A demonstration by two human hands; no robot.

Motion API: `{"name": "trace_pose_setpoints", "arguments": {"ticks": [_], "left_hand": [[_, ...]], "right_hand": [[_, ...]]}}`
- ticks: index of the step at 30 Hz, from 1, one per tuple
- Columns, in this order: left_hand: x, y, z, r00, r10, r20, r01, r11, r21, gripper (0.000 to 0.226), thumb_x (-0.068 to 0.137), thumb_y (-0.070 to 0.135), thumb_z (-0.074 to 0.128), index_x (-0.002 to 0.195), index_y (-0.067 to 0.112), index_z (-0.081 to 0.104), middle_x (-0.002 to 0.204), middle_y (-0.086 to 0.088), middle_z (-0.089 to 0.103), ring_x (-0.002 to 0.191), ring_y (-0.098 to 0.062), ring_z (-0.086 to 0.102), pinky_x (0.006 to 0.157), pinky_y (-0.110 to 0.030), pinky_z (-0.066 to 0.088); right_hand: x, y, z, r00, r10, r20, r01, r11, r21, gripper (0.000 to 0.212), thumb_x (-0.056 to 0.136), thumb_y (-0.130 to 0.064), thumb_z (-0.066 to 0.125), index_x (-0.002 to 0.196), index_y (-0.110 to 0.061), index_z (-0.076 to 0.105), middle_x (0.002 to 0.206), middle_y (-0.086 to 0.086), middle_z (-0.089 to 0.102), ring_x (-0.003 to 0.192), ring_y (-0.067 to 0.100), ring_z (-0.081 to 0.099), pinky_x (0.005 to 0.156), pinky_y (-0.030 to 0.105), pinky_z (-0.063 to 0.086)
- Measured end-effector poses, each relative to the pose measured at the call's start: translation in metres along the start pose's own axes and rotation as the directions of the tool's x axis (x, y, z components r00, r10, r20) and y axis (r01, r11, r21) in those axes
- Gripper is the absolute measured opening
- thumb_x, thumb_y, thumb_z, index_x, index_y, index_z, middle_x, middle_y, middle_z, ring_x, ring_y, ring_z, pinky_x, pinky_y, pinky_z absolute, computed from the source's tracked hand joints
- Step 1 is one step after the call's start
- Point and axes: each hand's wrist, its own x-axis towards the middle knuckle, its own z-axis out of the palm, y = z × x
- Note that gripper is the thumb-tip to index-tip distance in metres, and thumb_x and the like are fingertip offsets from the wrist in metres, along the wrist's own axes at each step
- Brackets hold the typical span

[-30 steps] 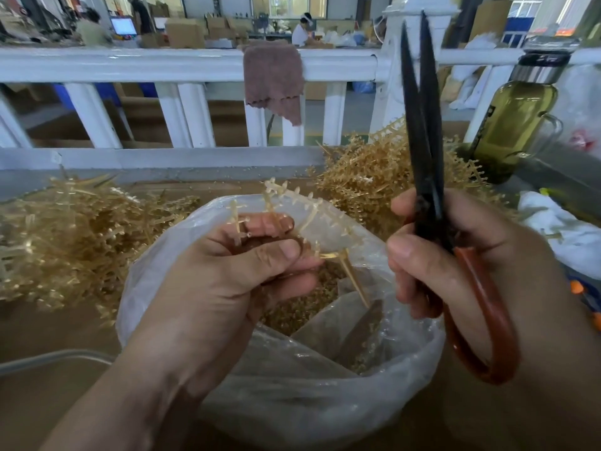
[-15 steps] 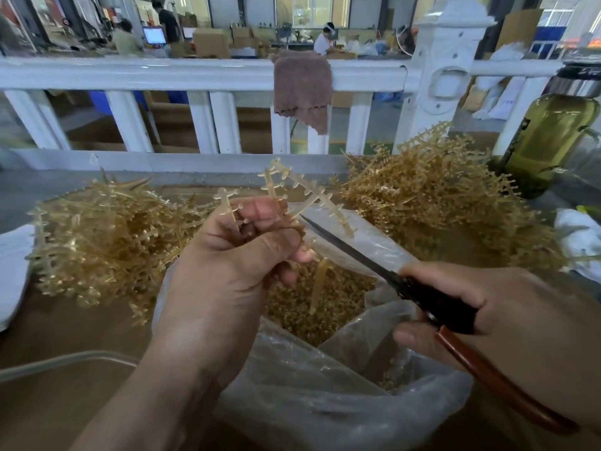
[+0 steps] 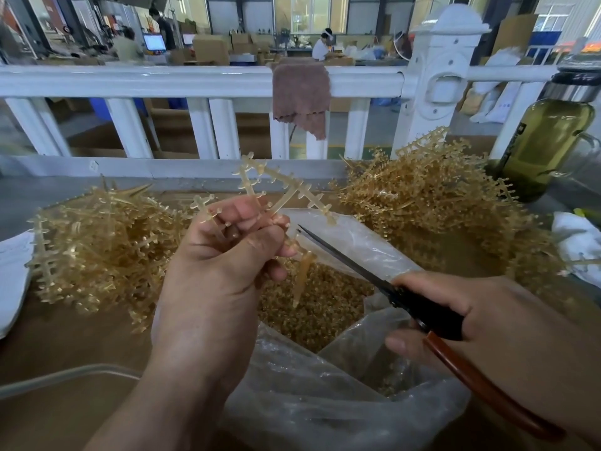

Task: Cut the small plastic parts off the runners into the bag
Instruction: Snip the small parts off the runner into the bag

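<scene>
We see two hands trimming a runner over an open bag on a brown work table (image 3: 65, 346).

Behind the table runs a white railing (image 3: 195, 81). A clear crinkled plastic bag (image 3: 325, 411) sits at the middle, between two tangled heaps of amber plastic runners, one on the left (image 3: 97, 252) and one on the right (image 3: 432, 203). Above the bag's mouth, the left hand (image 3: 221, 271) grips a branched amber runner (image 3: 286, 187) in curled fingers. The right hand (image 3: 487, 320) is wrapped round black-bladed scissors with red-brown handles (image 3: 351, 263), whose tip is just beside the runner's lower stem. Small cut amber parts (image 3: 318, 304) fill the bag's bottom.
</scene>
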Motion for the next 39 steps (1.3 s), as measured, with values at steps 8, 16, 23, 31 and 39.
{"name": "trace_pose_setpoints", "arguments": {"ticks": [8,16,23,31,39], "left_hand": [[-0.0008,-0.0032,0.0028,1.0,0.026,-0.017,-0.026,1.0,0.008,0.019,0.079,0.005,0.067,0.093,0.016,0.061,0.08,-0.001,0.069,0.067,-0.014,0.065,0.054,-0.021,0.049],[-0.0019,-0.0051,0.0049,0.999,0.03,-0.016,-0.03,0.999,0.019,0.023,0.079,0.006,0.067,0.1,0.009,0.058,0.076,0.0,0.067,0.066,-0.013,0.065,0.054,-0.02,0.05],[-0.0021,-0.0052,0.006,0.998,0.045,-0.035,-0.044,0.999,0.027,0.024,0.075,0.009,0.067,0.098,0.011,0.06,0.075,0.001,0.068,0.064,-0.013,0.065,0.053,-0.02,0.05],[-0.0015,-0.0062,0.0031,0.998,0.058,-0.032,-0.056,0.997,0.055,0.025,0.075,0.009,0.069,0.098,0.012,0.062,0.079,-0.001,0.07,0.066,-0.013,0.066,0.054,-0.019,0.051],[-0.0018,-0.005,0.0049,0.995,0.098,-0.036,-0.094,0.99,0.11,0.026,0.073,0.012,0.07,0.099,0.01,0.063,0.087,-0.005,0.073,0.068,-0.014,0.066,0.054,-0.02,0.05]], "right_hand": [[-0.0006,0.0002,0.0011,0.999,-0.015,0.045,0.015,1.0,0.004,0.065,0.064,-0.091,0.042,0.113,-0.052,0.055,0.092,-0.022,0.069,0.078,-0.004,0.066,0.07,0.032,0.059],[-0.0006,0.0004,0.0026,1.0,-0.027,-0.013,0.027,0.998,-0.049,0.064,0.066,-0.087,0.042,0.11,-0.042,0.057,0.087,-0.021,0.067,0.075,-0.003,0.064,0.063,0.028,0.056],[-0.0008,0.0004,0.0046,0.999,-0.024,-0.043,0.022,0.998,-0.054,0.068,0.063,-0.086,0.043,0.111,-0.04,0.057,0.089,-0.022,0.069,0.078,-0.004,0.064,0.065,0.03,0.057],[-0.0006,0.0002,0.004,0.998,-0.028,-0.048,0.026,0.998,-0.056,0.06,0.066,-0.085,0.044,0.104,-0.041,0.06,0.082,-0.02,0.067,0.074,0.0,0.064,0.06,0.03,0.055],[-0.0007,0.0027,0.0037,0.997,-0.031,-0.065,0.028,0.999,-0.042,0.063,0.065,-0.085,0.045,0.106,-0.04,0.06,0.084,-0.02,0.068,0.075,-0.001,0.064,0.062,0.03,0.055]]}}
